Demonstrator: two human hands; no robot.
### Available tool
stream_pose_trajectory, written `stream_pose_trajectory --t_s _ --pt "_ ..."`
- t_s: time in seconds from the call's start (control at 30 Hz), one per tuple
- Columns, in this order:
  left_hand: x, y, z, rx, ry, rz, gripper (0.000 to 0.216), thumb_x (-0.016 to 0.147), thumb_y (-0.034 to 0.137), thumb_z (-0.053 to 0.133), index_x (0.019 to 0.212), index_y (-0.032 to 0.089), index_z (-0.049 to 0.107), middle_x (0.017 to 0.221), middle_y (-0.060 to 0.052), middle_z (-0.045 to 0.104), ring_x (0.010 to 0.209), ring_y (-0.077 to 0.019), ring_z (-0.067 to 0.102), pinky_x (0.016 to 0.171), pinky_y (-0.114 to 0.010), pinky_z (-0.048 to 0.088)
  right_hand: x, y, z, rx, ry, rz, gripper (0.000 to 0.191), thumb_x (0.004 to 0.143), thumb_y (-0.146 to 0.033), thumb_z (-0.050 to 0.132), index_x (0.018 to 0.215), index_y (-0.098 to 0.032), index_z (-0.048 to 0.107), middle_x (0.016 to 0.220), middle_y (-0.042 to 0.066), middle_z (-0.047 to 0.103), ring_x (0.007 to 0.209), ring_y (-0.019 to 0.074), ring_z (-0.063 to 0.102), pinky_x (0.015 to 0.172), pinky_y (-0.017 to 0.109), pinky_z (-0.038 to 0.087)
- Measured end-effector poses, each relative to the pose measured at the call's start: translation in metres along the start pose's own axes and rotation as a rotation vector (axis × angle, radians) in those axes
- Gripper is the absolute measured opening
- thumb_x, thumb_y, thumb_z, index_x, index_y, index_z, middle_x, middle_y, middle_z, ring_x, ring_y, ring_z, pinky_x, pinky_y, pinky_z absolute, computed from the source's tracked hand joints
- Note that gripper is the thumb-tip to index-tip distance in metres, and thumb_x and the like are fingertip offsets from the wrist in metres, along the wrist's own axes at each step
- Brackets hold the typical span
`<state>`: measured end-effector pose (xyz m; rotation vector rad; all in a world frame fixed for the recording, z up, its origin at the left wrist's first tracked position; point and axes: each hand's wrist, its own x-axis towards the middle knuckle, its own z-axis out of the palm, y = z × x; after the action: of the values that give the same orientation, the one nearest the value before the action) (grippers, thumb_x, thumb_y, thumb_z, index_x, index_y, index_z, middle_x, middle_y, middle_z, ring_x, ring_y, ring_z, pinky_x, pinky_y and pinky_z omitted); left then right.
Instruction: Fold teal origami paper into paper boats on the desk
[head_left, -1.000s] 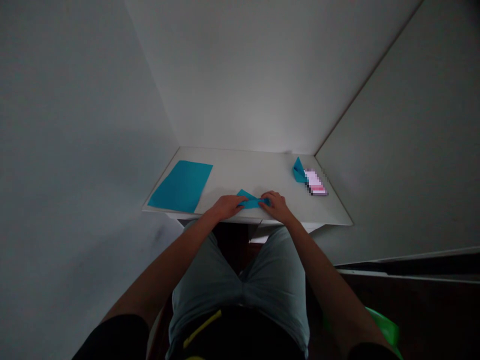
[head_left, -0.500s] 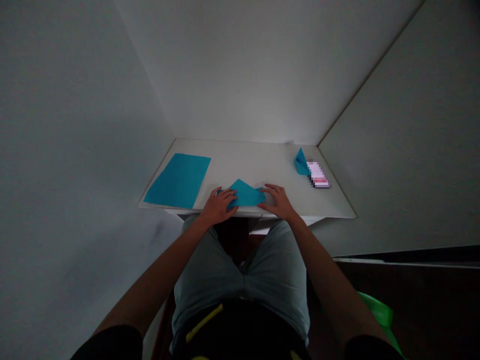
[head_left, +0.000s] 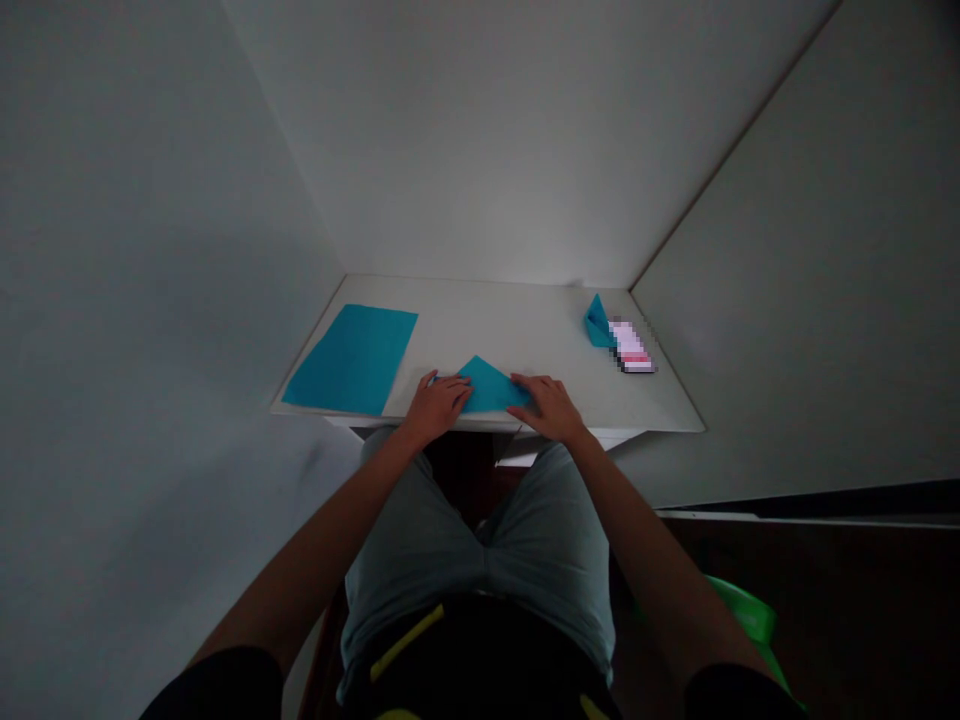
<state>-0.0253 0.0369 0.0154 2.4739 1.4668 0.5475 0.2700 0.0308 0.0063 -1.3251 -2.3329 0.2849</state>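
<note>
A folded piece of blue paper [head_left: 485, 389], pointed at the top, lies near the front edge of the white table. At its left end, my left hand [head_left: 439, 403] grips it, with the fingers laid over the paper. My right hand [head_left: 551, 405] holds the right end, thumb on the near side and fingers on the far side. Both ends of the paper are partly hidden beneath my hands.
A flat sheet of blue paper [head_left: 354, 360] rests at the left of the white table [head_left: 495, 310]. Toward the back right stand a folded blue paper boat [head_left: 598, 325] and a pixelated phone [head_left: 631, 347]. Walls enclose the table; something green [head_left: 750, 610] is low at right.
My right hand has moved left and farther over the paper's right end. My left hand stays at the left end. The whole view has shifted slightly.
</note>
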Motion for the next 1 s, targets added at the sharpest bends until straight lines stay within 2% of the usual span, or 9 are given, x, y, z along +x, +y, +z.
stream_pose_trajectory --t_s 0.13,0.23,0.33,0.43,0.57,0.7,0.83,0.9,1.0 --pt "-0.001 -0.011 -0.005 0.004 0.029 -0.021 0.033 0.103 0.030 0.063 0.135 0.029 0.072 0.150 -0.005 0.070 0.144 -0.0276 0.059 0.127 -0.054 0.030 0.001 -0.001 0.000 -0.020 -0.013 -0.029 0.051 0.106 -0.063 0.059 0.144 -0.030 0.067 0.149 0.008 0.070 0.133 0.0356 0.061 0.107 0.056 0.047" --pt "-0.005 -0.013 -0.004 0.058 0.140 -0.176 0.055 0.097 0.040 0.073 0.147 0.020 0.061 0.153 -0.016 0.063 0.143 -0.0341 0.056 0.120 -0.051 0.038 0.001 -0.002 0.000 -0.033 -0.025 -0.054 0.051 0.105 -0.062 0.061 0.144 -0.030 0.067 0.152 0.008 0.068 0.135 0.0351 0.060 0.107 0.056 0.047" --pt "-0.009 -0.012 0.000 0.110 0.222 -0.350 0.066 0.093 0.052 0.076 0.145 0.015 0.059 0.146 -0.021 0.063 0.136 -0.0392 0.056 0.114 -0.053 0.041 0.000 -0.004 -0.001 -0.050 -0.035 -0.072 0.048 0.106 -0.059 0.060 0.144 -0.030 0.068 0.153 0.008 0.067 0.135 0.0345 0.060 0.108 0.055 0.047" --pt "-0.011 -0.013 0.004 0.113 0.225 -0.390 0.059 0.093 0.055 0.075 0.137 0.016 0.063 0.138 -0.018 0.066 0.131 -0.0386 0.058 0.112 -0.053 0.042 -0.001 -0.004 -0.001 -0.060 -0.030 -0.074 0.046 0.107 -0.056 0.060 0.143 -0.030 0.069 0.152 0.007 0.068 0.134 0.0340 0.061 0.106 0.054 0.047" --pt "-0.012 -0.016 0.006 0.079 0.212 -0.321 0.043 0.098 0.050 0.071 0.129 0.021 0.069 0.131 -0.013 0.072 0.126 -0.0349 0.061 0.110 -0.051 0.044 0.000 -0.005 -0.002 -0.049 -0.019 -0.069 0.046 0.107 -0.056 0.060 0.143 -0.030 0.069 0.151 0.007 0.069 0.132 0.0338 0.062 0.105 0.053 0.048" --pt "-0.023 -0.025 0.006 0.043 0.191 -0.135 0.038 0.105 0.043 0.061 0.136 0.022 0.070 0.143 -0.013 0.070 0.133 -0.0315 0.062 0.115 -0.048 0.046 -0.001 -0.004 -0.002 -0.038 -0.028 -0.071 0.047 0.106 -0.057 0.061 0.145 -0.031 0.068 0.152 0.007 0.068 0.133 0.0341 0.062 0.106 0.055 0.047" --pt "-0.039 -0.034 0.007 0.017 0.107 0.061 0.045 0.107 0.042 0.057 0.148 0.024 0.065 0.155 -0.012 0.064 0.143 -0.0301 0.059 0.125 -0.052 0.043 -0.003 -0.003 -0.003 -0.024 -0.063 -0.113 0.057 0.102 -0.060 0.067 0.151 -0.032 0.064 0.155 0.007 0.066 0.134 0.0356 0.061 0.109 0.056 0.046" --pt "-0.046 -0.037 0.008 -0.006 0.102 0.084 0.051 0.106 0.045 0.059 0.153 0.024 0.061 0.157 -0.013 0.062 0.145 -0.0300 0.059 0.128 -0.052 0.042 -0.004 -0.003 -0.004 -0.021 -0.070 -0.131 0.063 0.099 -0.062 0.069 0.154 -0.031 0.062 0.155 0.008 0.065 0.134 0.0365 0.061 0.110 0.057 0.046" --pt "-0.054 -0.037 0.008 -0.027 0.157 0.039 0.063 0.103 0.050 0.065 0.158 0.021 0.054 0.159 -0.016 0.060 0.146 -0.0308 0.058 0.127 -0.050 0.045 -0.006 -0.003 -0.003 -0.024 -0.068 -0.150 0.066 0.098 -0.063 0.071 0.155 -0.030 0.061 0.157 0.010 0.064 0.136 0.0369 0.061 0.110 0.056 0.045"
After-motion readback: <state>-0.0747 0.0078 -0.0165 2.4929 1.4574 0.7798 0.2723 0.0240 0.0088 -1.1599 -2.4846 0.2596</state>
